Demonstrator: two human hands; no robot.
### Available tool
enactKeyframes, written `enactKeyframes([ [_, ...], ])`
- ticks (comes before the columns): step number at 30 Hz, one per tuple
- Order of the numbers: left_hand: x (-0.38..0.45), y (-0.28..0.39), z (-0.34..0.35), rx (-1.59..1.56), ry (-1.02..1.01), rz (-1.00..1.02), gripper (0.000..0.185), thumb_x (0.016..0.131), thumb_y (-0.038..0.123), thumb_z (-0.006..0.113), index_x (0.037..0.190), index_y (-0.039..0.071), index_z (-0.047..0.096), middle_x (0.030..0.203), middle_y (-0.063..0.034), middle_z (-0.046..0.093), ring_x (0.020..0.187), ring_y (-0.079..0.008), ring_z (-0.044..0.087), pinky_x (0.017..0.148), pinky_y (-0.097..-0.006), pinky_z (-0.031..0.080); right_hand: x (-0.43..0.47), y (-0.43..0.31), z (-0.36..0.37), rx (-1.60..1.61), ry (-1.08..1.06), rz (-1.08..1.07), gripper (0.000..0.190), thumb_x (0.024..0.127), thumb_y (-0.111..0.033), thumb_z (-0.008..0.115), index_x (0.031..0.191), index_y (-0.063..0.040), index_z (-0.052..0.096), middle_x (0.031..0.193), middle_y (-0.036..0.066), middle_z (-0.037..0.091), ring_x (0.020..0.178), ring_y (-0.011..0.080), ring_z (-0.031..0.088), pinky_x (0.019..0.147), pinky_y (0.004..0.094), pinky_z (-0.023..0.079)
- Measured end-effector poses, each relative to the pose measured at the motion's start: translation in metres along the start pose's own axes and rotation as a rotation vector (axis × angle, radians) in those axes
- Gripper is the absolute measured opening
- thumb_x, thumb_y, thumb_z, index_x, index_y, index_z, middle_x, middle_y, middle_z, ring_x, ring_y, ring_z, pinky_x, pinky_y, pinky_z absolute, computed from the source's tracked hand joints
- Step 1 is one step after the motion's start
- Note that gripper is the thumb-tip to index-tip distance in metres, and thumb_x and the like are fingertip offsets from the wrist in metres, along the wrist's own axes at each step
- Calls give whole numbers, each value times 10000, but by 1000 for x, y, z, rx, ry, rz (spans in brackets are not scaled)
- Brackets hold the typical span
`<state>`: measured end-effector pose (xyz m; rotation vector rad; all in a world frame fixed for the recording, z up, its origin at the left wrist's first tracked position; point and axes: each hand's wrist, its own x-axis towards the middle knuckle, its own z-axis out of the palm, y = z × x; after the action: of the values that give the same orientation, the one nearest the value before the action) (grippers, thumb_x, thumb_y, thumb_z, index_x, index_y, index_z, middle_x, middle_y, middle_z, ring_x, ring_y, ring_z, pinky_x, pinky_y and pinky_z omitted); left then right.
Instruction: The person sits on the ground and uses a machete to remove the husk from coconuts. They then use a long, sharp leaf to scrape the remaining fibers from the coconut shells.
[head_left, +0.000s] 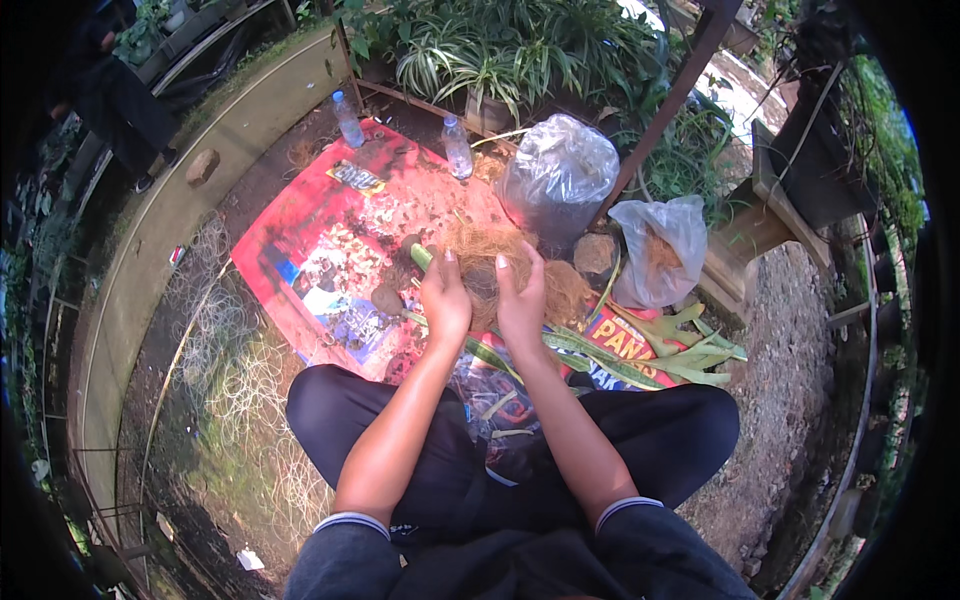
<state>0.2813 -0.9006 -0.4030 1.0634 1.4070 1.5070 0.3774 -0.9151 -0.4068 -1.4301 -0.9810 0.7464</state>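
My left hand (447, 298) and my right hand (522, 300) face each other, cupped around a clump of brown coconut fibre (487, 244). A dark patch, perhaps soil, shows in the hollow of the fibre between the palms. Beyond my left fingers a cut piece of green leaf (421, 256) sticks out; whether that hand touches it is hidden. More loose fibre (567, 291) lies just right of my right hand. Long variegated snake plant leaves (615, 367) lie to the right, on a printed plastic banner (281, 225). Rounded dark soil balls (387, 299) sit left of my left hand.
Two plastic bottles (348, 120) stand at the back. A large clear bag of dark material (559, 180) and a smaller bag with fibre (660, 251) stand right, near a stone (595, 253). Tangled string (202, 300) lies left. Another person (112, 97) stands far left.
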Motion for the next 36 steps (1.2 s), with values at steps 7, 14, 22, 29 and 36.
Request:
enactKeyframes([
  [7,-10,13,4,-406,-126,-254,408,1060,286,459,1246,-62,566,1176,-108,645,1056,-148,589,949,-308,461,7,1,-10,488,16,349,320,994,-167,578,1244,31,553,1203,130,604,1096,179,555,964,326,428],
  [14,-23,24,9,-284,-139,-336,444,1006,304,579,1277,-48,564,1197,-115,639,1090,-153,584,965,-311,452,7,-14,-15,101,46,-103,318,984,-168,597,1227,34,564,1179,141,613,1082,208,573,962,334,426],
  [22,-15,28,4,-443,-89,-285,404,999,235,597,1270,-63,566,1182,-112,645,1045,-156,610,900,-311,500,11,21,-5,723,-100,378,365,990,-219,581,1288,-13,538,1279,128,583,1135,218,586,992,360,445],
  [29,-9,17,1,-348,-45,-216,330,977,271,640,1052,-49,667,964,-70,689,824,-114,625,751,-285,519,3,24,-1,920,-288,756,446,1027,-351,445,1358,-55,484,1321,134,570,1202,269,580,1012,451,474],
  [36,29,-30,-9,251,5,-101,465,919,381,686,826,-74,668,656,-134,643,667,-143,618,662,-345,502,14,27,25,941,-372,967,468,1045,-382,347,1347,-51,484,1330,131,570,1146,283,610,1002,491,473],
])
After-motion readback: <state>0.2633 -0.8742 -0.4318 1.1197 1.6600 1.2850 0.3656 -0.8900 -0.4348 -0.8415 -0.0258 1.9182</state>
